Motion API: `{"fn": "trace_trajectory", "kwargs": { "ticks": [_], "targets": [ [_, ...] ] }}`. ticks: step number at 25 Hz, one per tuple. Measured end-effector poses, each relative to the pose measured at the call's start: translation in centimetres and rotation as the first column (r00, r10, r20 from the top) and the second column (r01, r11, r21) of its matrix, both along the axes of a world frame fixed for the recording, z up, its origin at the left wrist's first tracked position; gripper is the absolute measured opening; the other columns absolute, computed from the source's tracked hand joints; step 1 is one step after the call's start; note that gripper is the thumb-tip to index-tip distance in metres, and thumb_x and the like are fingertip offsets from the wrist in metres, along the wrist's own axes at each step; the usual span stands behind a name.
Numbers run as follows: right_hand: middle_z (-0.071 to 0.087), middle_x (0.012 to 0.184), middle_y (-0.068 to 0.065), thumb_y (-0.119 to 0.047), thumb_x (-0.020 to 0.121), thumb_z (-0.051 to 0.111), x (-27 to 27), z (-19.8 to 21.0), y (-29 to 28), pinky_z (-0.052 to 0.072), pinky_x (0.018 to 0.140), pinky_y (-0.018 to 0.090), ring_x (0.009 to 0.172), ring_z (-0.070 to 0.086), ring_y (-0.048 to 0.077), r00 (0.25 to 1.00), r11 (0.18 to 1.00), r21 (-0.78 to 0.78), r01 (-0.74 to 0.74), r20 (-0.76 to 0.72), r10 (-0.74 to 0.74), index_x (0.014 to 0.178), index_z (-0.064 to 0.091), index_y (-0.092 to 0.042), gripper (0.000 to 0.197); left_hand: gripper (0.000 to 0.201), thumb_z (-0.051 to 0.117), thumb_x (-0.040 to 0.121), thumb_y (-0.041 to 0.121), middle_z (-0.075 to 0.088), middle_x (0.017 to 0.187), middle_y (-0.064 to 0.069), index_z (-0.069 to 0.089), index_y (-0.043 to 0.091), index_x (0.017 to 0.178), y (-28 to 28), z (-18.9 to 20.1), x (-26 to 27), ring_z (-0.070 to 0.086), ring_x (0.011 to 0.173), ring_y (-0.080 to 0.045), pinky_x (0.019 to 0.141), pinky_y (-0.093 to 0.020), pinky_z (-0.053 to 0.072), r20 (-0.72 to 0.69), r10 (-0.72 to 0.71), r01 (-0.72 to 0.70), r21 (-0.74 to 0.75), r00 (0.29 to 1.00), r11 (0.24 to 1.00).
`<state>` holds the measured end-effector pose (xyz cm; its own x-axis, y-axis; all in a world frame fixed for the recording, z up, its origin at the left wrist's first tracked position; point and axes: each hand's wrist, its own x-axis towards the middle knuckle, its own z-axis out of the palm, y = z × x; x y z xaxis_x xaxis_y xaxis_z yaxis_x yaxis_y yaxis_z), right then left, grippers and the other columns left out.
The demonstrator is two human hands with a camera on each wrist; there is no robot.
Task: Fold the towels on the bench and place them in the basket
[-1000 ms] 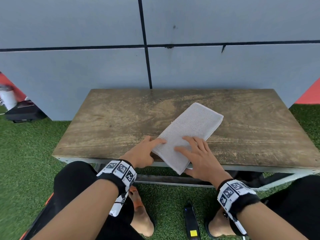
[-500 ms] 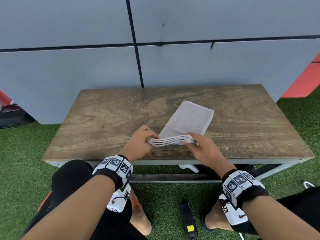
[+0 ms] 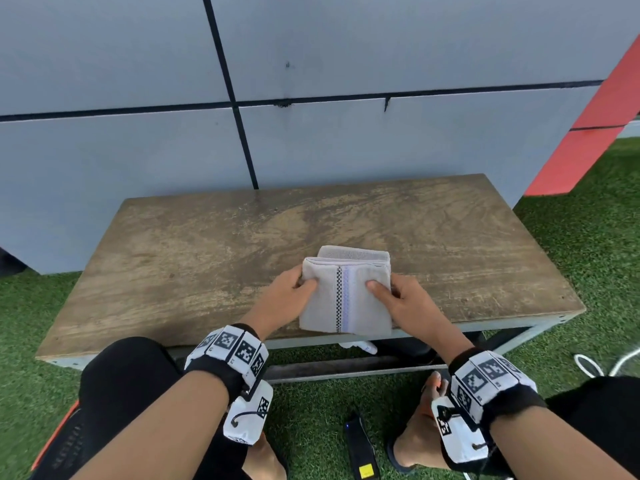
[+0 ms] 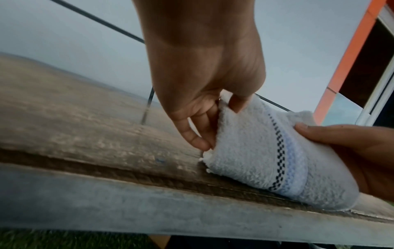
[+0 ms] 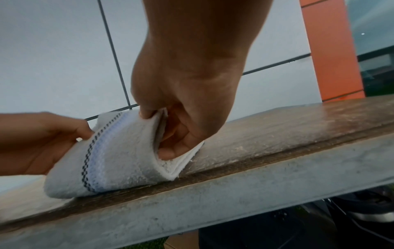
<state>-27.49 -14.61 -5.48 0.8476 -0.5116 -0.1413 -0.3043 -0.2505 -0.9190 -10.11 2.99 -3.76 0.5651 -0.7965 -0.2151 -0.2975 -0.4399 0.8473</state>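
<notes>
A white towel [image 3: 346, 296] with a black checkered line and a pale blue stripe lies folded near the front edge of the wooden bench [image 3: 207, 258]. Its near half curls up and over the far half. My left hand [image 3: 287, 299] pinches the towel's left edge, thumb on top and fingers underneath, as the left wrist view shows on the towel [image 4: 255, 148] under the left hand [image 4: 209, 101]. My right hand [image 3: 398, 299] pinches the right edge of the towel [image 5: 119, 151] the same way; the right hand [image 5: 181, 109] has its fingers inside the fold. No basket is in view.
A grey panelled wall [image 3: 311, 133] stands right behind the bench. Green artificial turf [image 3: 588, 254] surrounds it. My knees sit below the front edge, with a black device [image 3: 360, 445] on the turf between my feet and a white cable [image 3: 588, 365] at right.
Both hands lifted the towel's near end off the bench edge and carried it up and away over the far half; the striped side now faces up.
</notes>
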Motion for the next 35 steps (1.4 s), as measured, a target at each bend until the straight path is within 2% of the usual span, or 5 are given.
{"fn": "trace_trajectory", "kwargs": {
  "ticks": [9,18,28,32,35],
  "targets": [
    [0.067,0.081,0.003,-0.033,0.096,0.062,2.8,-1.0,-2.3,0.046,0.057,0.030,0.070,0.060,0.019,0.956,0.961,-0.119,0.249,-0.128,-0.263,0.089,0.064,-0.005,0.029,0.029,0.038,0.101,0.035,0.046,0.070,0.001,0.040,0.018,0.078,-5.6,-2.0,1.7,0.040,0.056,-0.016,0.053,-0.031,0.034,0.259,0.136,-0.174,0.130,0.956,0.976],
    [0.065,0.075,0.001,-0.044,0.092,0.065,4.3,-2.2,-4.4,0.041,0.051,0.026,0.066,0.060,0.016,0.910,0.913,-0.241,0.329,-0.178,-0.374,0.078,0.062,-0.013,0.034,0.029,0.027,0.104,0.036,0.059,0.078,-0.003,0.044,0.014,0.096,-8.6,-3.9,2.6,0.057,0.066,-0.024,0.059,-0.036,0.045,0.567,0.052,-0.220,0.231,0.822,0.948],
    [0.058,0.088,-0.001,-0.051,0.091,0.059,4.9,-1.9,-3.9,0.055,0.069,0.043,0.081,0.059,0.021,0.853,0.874,-0.362,0.324,-0.289,-0.435,0.093,0.047,-0.017,0.037,0.026,0.027,0.106,0.034,0.060,0.082,-0.002,0.042,0.013,0.101,-9.0,-4.1,2.5,0.058,0.072,-0.025,0.059,-0.036,0.044,0.517,0.179,-0.288,0.140,0.837,0.947],
    [0.051,0.124,0.004,-0.031,0.095,0.055,4.7,-1.2,-1.7,0.046,0.099,0.038,0.116,0.046,0.023,0.978,0.650,-0.750,0.125,-0.018,-0.209,0.120,0.046,-0.013,0.033,0.020,0.038,0.102,0.024,0.055,0.117,0.001,0.049,0.016,0.117,-7.9,-3.7,1.7,0.047,0.110,-0.015,0.089,-0.033,0.045,0.743,0.136,-0.089,-0.103,0.656,0.991],
    [0.016,0.165,-0.001,-0.038,0.104,0.032,4.8,-2.4,-0.6,0.014,0.123,0.041,0.153,0.011,0.015,0.952,0.761,-0.621,-0.186,-0.305,-0.016,0.157,0.019,-0.015,0.059,0.050,0.023,0.106,0.038,0.024,0.162,0.009,0.029,0.025,0.154,-7.2,-5.3,0.8,0.014,0.150,-0.009,0.119,-0.039,0.023,0.674,-0.263,0.173,0.199,0.690,0.965]
  ]
}}
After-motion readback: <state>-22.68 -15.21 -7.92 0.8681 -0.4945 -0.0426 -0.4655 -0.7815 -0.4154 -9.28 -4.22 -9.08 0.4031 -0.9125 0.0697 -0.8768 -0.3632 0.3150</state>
